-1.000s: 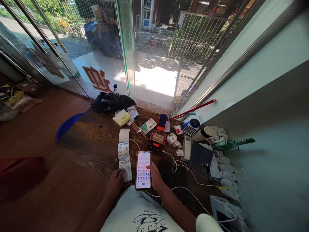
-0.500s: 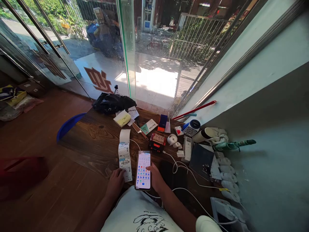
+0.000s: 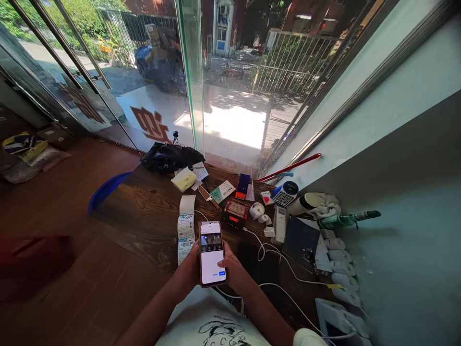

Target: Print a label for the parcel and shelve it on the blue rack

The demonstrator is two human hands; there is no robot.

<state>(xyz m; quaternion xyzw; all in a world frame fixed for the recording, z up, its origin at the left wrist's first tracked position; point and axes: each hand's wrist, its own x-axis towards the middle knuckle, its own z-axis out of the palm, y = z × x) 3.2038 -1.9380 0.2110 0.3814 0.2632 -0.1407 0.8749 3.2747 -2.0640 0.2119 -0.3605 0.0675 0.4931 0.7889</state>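
Glossy phone (image 3: 211,253), grainy wooden table (image 3: 144,216)

There is one view, from the person's head, facing forward and tilted steeply down. The left hand (image 3: 188,273) and right hand (image 3: 235,272), closed on a phone (image 3: 211,254), are nearest, close under the lens at bottom centre. The tabletop (image 3: 144,211) crosses the middle of the frame. Farther off, glass doors (image 3: 234,96) span the upper left and centre, and a wall (image 3: 396,202) fills the right.

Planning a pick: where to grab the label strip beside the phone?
Label strip: probably pinch its far end from the left; that end curls up off the table, the rest lies flat, and the left hand crowds the near end.
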